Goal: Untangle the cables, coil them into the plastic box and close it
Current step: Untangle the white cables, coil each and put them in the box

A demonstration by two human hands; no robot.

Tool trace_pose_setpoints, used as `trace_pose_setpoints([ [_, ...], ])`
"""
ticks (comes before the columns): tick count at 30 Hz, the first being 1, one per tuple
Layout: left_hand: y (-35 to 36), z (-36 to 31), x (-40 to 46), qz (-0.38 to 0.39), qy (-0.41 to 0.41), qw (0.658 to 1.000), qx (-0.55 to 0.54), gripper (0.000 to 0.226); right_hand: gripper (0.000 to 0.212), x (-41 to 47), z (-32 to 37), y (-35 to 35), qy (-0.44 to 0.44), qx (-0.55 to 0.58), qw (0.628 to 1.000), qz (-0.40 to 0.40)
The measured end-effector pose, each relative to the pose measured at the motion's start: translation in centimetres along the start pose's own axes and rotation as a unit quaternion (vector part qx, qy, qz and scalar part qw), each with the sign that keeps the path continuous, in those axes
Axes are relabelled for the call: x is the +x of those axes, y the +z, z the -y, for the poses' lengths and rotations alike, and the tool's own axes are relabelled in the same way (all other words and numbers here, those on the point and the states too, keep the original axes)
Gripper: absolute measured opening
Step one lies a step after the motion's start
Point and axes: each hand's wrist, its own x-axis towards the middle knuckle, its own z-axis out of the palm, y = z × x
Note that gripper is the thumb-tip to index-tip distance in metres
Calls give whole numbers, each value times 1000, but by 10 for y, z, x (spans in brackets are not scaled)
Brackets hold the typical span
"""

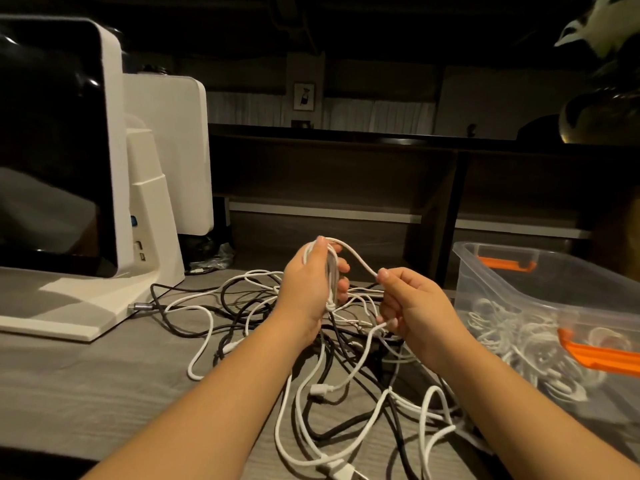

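Note:
A tangle of white and black cables (346, 368) sprawls over the grey table (86, 382) in front of me. My left hand (308, 285) grips a small coil of white cable (330, 268), raised above the pile. My right hand (412, 303) pinches the same white cable between thumb and forefinger, a short arc of it running between the two hands. More of that cable drops from my right hand into the tangle. At the right stands the clear plastic box (512, 292) with orange latches, open, holding several coiled white cables.
A white monitor on a stand (69, 209) fills the left side, with a grey plug (138, 306) near its base. Dark shelving runs behind the table. A white plug (320, 389) lies in the pile near me.

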Motion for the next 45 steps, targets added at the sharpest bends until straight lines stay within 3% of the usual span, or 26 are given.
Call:
trace_pose_setpoints([
  [5,-2,-1,2,-61,64,996,-9,33,10,2,11,2,38,134,990,-7],
  [10,-4,0,4,-102,88,991,20,32,11,1,7,3,92,9,995,38],
  [15,-4,-1,6,-111,141,982,57,30,29,-3,8,8,177,-144,959,167],
  [19,2,-4,3,-66,-1,991,-118,32,43,-5,5,9,143,-291,933,160],
  [22,0,-6,4,-57,-56,976,-202,32,47,-6,6,10,140,-306,926,172],
  [26,-5,-11,10,-54,-58,960,-269,32,40,-4,6,14,108,-278,935,192],
  [32,-19,-22,16,-72,-27,950,-304,24,14,-6,-5,11,-29,-306,940,151],
  [35,-22,-23,17,-96,11,960,-263,16,7,-8,-2,5,-52,-277,945,168],
  [39,-21,-21,18,-144,102,982,-71,7,10,-9,-1,2,-66,-267,950,150],
  [42,-17,-15,15,-109,144,982,53,9,14,-11,3,1,-97,-249,954,134],
  [45,-13,-11,11,-27,97,986,132,26,15,-15,9,3,-156,-242,948,139],
])
